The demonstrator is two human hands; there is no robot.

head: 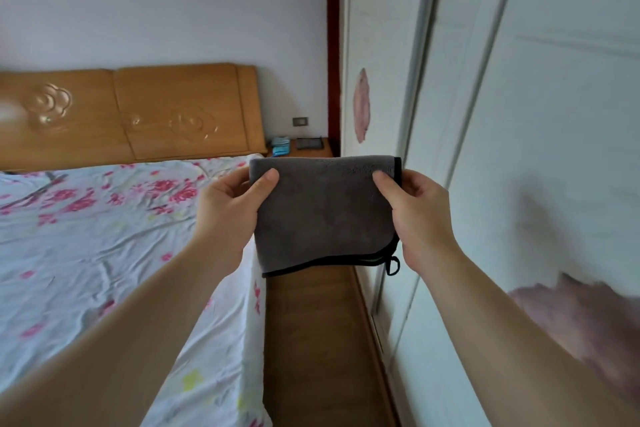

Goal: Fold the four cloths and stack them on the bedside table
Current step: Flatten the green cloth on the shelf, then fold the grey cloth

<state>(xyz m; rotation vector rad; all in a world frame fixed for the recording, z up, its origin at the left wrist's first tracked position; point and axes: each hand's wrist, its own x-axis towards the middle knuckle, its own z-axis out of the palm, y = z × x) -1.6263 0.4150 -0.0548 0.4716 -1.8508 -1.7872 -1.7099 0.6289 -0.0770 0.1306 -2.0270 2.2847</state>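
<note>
A folded grey cloth (325,215) with black edging and a small loop at its lower right corner hangs in the air above the floor strip beside the bed. My left hand (230,215) grips its upper left edge, thumb on the front. My right hand (417,215) grips its upper right edge the same way. The wooden bedside table (327,150) stands further ahead against the wall, partly hidden behind the cloth. No other loose cloth shows on the bed.
The bed (104,253) with a pink-flowered sheet fills the left; its wooden headboard (138,114) is at the back. A blue item (281,146) and a dark item (307,143) lie on the table. White wardrobe doors (519,149) line the right beside a narrow wooden floor strip (318,340).
</note>
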